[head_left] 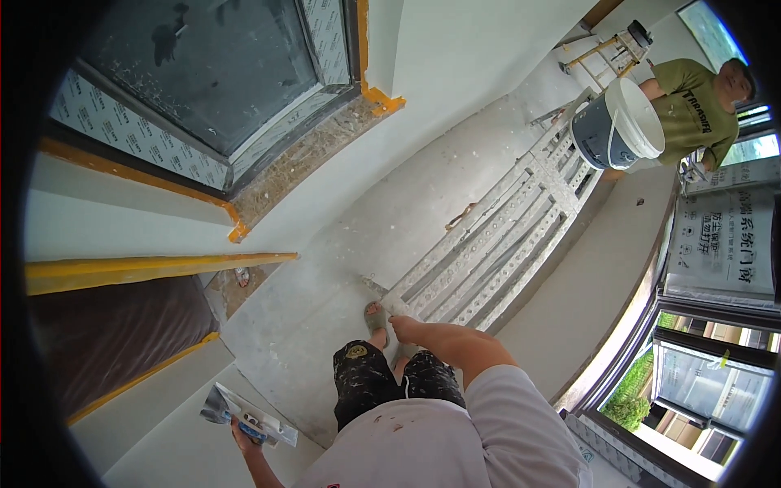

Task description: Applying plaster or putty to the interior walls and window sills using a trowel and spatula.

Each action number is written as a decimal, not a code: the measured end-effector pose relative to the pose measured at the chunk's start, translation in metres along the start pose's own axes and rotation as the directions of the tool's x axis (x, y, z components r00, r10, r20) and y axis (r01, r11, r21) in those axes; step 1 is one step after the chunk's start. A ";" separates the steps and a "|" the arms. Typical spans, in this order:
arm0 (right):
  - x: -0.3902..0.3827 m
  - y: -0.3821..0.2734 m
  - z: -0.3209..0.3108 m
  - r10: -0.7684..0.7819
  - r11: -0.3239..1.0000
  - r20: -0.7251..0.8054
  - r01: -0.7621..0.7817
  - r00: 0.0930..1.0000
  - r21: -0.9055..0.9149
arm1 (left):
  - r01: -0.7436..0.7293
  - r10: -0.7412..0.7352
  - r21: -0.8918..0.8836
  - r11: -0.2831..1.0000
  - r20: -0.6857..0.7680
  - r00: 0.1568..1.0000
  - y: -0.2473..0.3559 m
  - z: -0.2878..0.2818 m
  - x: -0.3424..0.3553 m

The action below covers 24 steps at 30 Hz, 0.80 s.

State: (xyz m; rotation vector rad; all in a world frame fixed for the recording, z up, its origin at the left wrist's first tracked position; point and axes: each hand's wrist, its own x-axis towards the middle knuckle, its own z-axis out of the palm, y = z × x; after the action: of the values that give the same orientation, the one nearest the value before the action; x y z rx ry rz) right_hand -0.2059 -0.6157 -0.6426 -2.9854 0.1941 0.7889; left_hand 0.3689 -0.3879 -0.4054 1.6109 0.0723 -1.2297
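Top right, bucket [598, 130]: can't tell what's inside.
Lower left, left fingers [239, 429]: gripping flat tools [250, 416].
Middle, right fingers [397, 326]: curled around tabletop [558, 190] end.

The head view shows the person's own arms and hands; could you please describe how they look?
The right arm wears a short, loose whitish sleeve and is bare below it. The left forearm is bare too. The right hand and left hand are ungloved.

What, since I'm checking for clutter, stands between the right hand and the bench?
Nothing visible: the right hand appears to grip the near end of the bench. The bucket is at the far end.
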 end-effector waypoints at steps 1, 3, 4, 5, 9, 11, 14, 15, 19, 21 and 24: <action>0.000 -0.001 -0.005 0.024 0.999 -0.045 -0.023 0.999 0.028 | -0.022 0.022 0.003 1.000 -0.018 1.000 -0.001 -0.003 -0.006; -0.005 0.005 -0.024 0.078 0.994 -0.134 -0.068 0.988 0.083 | -0.025 0.023 -0.034 0.999 -0.053 0.998 0.010 -0.015 -0.018; -0.009 0.022 -0.032 0.117 0.990 -0.179 -0.100 0.977 0.099 | -0.014 0.010 -0.080 0.997 -0.055 0.998 0.016 -0.019 -0.017; -0.015 0.042 -0.033 0.153 0.985 -0.220 -0.132 0.963 0.108 | -0.029 0.026 -0.092 0.995 -0.035 0.999 0.017 -0.011 -0.013; -0.038 0.067 -0.030 0.112 0.992 -0.171 -0.101 0.979 0.072 | -0.027 0.027 -0.017 0.999 -0.046 0.999 0.034 0.012 0.000; -0.053 0.079 -0.021 0.152 0.967 -0.113 -0.123 0.982 0.225 | 0.030 -0.032 -0.053 0.998 -0.049 0.998 0.035 0.024 -0.014; -0.094 0.108 0.027 0.577 0.618 -0.026 -0.415 0.816 0.668 | 0.049 -0.045 -0.050 0.998 0.079 0.996 0.039 0.090 0.005; -0.098 0.112 0.016 0.708 0.321 0.073 -0.412 0.703 0.853 | 0.065 -0.062 -0.044 0.997 0.061 0.996 0.043 0.091 -0.007; -0.118 0.165 -0.048 0.477 0.137 0.420 -0.538 0.772 0.832 | -0.115 0.109 -0.090 0.989 -0.069 0.992 0.051 0.103 -0.042; -0.122 0.137 -0.047 0.571 0.330 0.277 -0.526 0.773 0.784 | -0.211 0.223 -0.164 0.964 0.058 0.973 0.091 0.215 0.032; -0.140 0.202 -0.102 0.911 0.285 -0.113 -0.408 0.396 0.867 | -0.301 0.355 -0.277 0.913 0.171 0.919 0.138 0.313 0.084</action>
State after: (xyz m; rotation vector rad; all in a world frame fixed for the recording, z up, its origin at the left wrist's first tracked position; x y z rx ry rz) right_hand -0.3032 -0.8090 -0.4874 -2.0352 1.5860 -0.3594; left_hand 0.2821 -0.7237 -0.3444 1.2063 -0.1757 -1.0770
